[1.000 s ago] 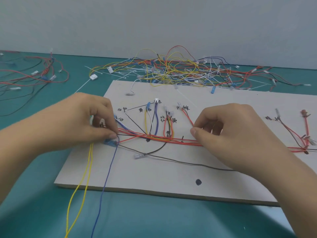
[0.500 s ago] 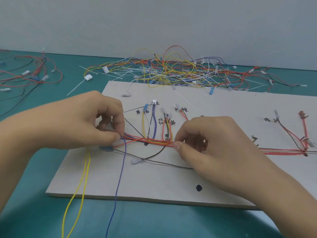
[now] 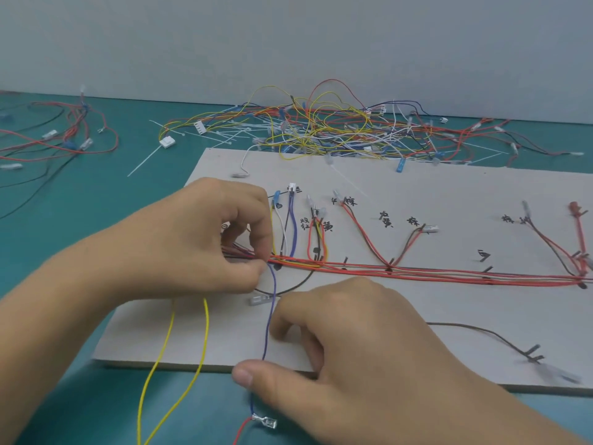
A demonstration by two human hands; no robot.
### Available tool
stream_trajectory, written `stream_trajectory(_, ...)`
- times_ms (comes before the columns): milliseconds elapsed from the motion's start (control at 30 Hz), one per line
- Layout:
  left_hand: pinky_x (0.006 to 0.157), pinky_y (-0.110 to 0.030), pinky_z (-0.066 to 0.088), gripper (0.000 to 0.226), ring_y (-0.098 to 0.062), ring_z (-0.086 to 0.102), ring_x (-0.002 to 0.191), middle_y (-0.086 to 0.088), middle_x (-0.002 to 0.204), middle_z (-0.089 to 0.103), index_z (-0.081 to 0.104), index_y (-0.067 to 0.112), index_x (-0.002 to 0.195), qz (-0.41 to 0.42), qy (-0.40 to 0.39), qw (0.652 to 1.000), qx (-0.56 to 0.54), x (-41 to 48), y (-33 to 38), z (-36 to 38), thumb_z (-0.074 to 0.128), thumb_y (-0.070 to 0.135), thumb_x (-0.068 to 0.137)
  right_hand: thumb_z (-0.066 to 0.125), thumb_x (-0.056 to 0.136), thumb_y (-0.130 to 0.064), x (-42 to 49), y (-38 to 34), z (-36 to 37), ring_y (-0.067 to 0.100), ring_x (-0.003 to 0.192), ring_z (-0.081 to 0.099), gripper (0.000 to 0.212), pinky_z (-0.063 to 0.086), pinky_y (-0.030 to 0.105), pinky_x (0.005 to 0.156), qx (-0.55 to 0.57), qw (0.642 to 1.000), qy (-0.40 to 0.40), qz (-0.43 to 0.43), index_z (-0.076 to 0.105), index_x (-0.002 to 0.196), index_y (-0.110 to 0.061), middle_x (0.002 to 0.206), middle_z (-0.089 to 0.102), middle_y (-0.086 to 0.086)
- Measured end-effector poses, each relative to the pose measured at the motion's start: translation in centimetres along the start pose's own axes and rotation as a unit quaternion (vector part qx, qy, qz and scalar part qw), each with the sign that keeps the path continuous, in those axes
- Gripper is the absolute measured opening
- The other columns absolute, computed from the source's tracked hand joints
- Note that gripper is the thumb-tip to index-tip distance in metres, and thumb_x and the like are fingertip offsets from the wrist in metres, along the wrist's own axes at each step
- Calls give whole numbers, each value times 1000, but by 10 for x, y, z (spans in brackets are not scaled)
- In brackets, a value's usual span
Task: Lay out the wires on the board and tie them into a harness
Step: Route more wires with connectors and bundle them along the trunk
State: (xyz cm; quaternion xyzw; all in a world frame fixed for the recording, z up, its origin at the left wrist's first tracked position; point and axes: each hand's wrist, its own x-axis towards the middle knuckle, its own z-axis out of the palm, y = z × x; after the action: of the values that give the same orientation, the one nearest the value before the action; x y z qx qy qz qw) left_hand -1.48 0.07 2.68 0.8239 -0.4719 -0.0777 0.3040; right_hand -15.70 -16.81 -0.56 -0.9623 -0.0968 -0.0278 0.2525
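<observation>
Our left hand (image 3: 199, 245) pinches the left end of the red bundle (image 3: 449, 273) between thumb and forefinger, pinning it to the board (image 3: 417, 187). Our right hand (image 3: 369, 348) curls round the blue wire (image 3: 269, 326), with the thumb pressed on it just at the board's front edge. That wire runs nearly straight from the left pinch down to the right thumb. It then hangs off over the table (image 3: 106, 194) and ends in a small metal terminal (image 3: 264, 422). Two yellow wires (image 3: 205, 332) trail loose over the same edge.

We judge all of these to be light and limp: they hold no shape, spring back from bends and slide easily through the fingers. They are best taken on the insulation, close to where the wire joins the bundle. We would never pull by the terminal, as its crimp could come loose. The bundle will likely spread unless held down while it is tied.
</observation>
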Motion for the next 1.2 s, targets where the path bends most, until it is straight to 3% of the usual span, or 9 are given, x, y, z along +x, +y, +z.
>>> stream_trajectory(200, 70, -15, 39, 7, -15, 52, 68, -2, 75, 58, 64, 33, 70, 10, 19, 1000, -8, -2, -1, -4, 70, 31, 69, 42, 72, -67, 2, -2, 1, 3, 59, 47, 35, 48, 33, 47, -52, 998, -22, 9, 47, 88, -36, 64, 49, -14)
stream_trajectory(300, 71, -10, 37, 6, -13, 52, 67, -3, 74, 57, 64, 34, 71, 11, 20, 1000, -7, -3, -3, -3, 70, 33, 69, 37, 71, -59, 2, -6, -3, 3, 62, 47, 30, 49, 33, 51, -34, 999, -29, 1, 43, 86, -34, 65, 48, -13)
stream_trajectory(400, 68, -14, 38, 7, -16, 50, 63, -2, 76, 59, 66, 32, 72, 16, 29, 999, -23, -4, -7, -3, 73, 33, 72, 51, 72, -45, 2, -9, -17, 8, 72, 48, 19, 48, 31, 59, 5, 1000, -9, -7, 43, 80, -29, 70, 51, -11)
stream_trajectory(500, 64, -16, 40, 7, -19, 50, 61, -1, 81, 62, 74, 32, 76, 15, 38, 998, -38, -7, -12, -6, 81, 29, 76, 63, 79, -30, 5, -5, -33, 8, 62, 55, 13, 41, 20, 52, 111, 993, 17, 25, 50, 81, -28, 68, 61, -11)
stream_trajectory(600, 60, -17, 41, 7, -20, 53, 60, -1, 78, 62, 81, 36, 82, 5, 47, 998, -48, -8, -13, -7, 82, 30, 77, 62, 90, -26, 6, 4, -42, 13, 57, 64, 11, 52, 31, 54, 189, 981, 8, 41, 54, 89, -33, 67, 66, -7)
stream_trajectory(700, 59, -19, 41, 10, -21, 53, 60, 0, 74, 60, 83, 38, 83, -8, 42, 997, -60, -8, -12, -3, 80, 30, 78, 59, 96, -25, 6, 15, -45, 15, 57, 65, 11, 55, 40, 59, 193, 980, -19, 52, 57, 95, -36, 70, 66, -5)
stream_trajectory(1000, 58, -22, 45, 16, -19, 55, 62, 6, 74, 63, 82, 40, 85, -41, 20, 998, -46, -5, -12, 4, 85, 25, 83, 47, 101, -38, 9, 50, -65, 5, 46, 47, 11, 36, 14, 40, 122, 980, -118, 105, 59, 100, -41, 65, 54, -7)
stream_trajectory(1100, 59, -34, 52, 6, -22, 58, 65, 8, 75, 66, 81, 41, 84, -54, 25, 998, -36, -5, -14, 4, 81, 42, 78, 55, 101, -35, 12, 54, -67, 11, 44, 42, 13, 46, 31, 38, 181, 965, -143, 122, 64, 93, -33, 58, 48, -6)
stream_trajectory(1200, 58, -39, 53, 10, -21, 59, 65, 9, 74, 69, 80, 40, 82, -62, 46, 997, -31, -4, -15, 5, 78, 46, 74, 65, 96, -34, 13, 53, -69, 17, 44, 50, 10, 50, 34, 41, 258, 946, -164, 106, 68, 91, -26, 63, 50, 7)
